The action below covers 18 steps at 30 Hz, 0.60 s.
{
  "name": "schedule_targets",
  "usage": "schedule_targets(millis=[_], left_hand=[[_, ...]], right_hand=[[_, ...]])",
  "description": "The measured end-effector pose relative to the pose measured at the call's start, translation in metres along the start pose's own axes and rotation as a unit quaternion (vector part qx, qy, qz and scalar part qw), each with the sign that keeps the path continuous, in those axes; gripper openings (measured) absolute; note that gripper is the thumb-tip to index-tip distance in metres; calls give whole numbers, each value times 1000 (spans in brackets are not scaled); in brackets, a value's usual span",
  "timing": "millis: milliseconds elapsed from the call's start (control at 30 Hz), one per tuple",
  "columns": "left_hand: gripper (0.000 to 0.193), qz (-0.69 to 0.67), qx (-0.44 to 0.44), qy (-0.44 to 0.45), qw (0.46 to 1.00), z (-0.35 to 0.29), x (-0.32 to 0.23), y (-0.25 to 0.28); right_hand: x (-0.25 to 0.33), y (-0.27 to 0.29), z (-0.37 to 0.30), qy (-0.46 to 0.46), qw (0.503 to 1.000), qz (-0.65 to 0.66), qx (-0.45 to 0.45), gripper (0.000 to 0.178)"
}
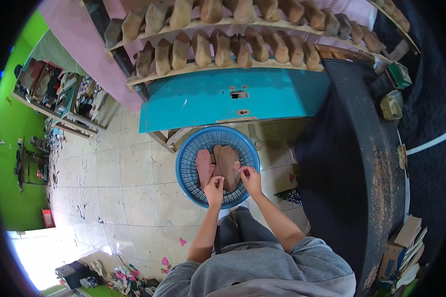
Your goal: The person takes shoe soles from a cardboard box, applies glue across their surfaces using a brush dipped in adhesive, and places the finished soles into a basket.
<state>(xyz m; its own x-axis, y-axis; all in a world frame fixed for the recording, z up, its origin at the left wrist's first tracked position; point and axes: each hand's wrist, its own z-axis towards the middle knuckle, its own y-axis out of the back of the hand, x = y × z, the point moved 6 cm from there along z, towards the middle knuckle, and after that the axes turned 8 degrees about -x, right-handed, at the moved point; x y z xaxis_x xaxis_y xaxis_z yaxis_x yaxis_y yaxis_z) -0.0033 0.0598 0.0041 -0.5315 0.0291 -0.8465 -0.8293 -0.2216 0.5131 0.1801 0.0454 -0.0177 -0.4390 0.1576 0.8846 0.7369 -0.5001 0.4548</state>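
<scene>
Below me a round blue plastic basket (pixel 218 128) stands on the floor. Inside lie brown shoe soles (pixel 227 166) and a pink sole-shaped piece (pixel 203 166), with a smaller pink piece (pixel 236 166) at the right side of the soles. My left hand (pixel 214 191) is over the near part of the basket, its fingers pinched by the lower edge of the brown sole. Next to the small pink piece, my right hand (pixel 251 180) also has its fingertips pinched together. What either hand holds is too small to tell.
A turquoise bench (pixel 193 101) stands just beyond the basket, under shelves of wooden shoe lasts (pixel 201 48). To the right is a dark cloth-draped table (pixel 352 148). Scraps (pixel 183 241) lie on the tiled floor, and a cluttered rack (pixel 59 94) stands far left.
</scene>
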Motion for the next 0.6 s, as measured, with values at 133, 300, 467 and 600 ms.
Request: schedule_targets(millis=[133,300,467,600], left_hand=[[8,-71,-12,-9,997,7,-56,27],[8,-134,40,-91,986,-3,-118,62],[9,-194,151,-64,967,-17,-144,45],[7,-232,220,-103,942,-43,-190,16]], right_hand=[[74,48,0,60,996,45,-42,9],[135,115,-36,57,986,89,-128,10],[152,193,-73,60,969,68,-230,10],[155,263,-114,62,943,0,-326,9]])
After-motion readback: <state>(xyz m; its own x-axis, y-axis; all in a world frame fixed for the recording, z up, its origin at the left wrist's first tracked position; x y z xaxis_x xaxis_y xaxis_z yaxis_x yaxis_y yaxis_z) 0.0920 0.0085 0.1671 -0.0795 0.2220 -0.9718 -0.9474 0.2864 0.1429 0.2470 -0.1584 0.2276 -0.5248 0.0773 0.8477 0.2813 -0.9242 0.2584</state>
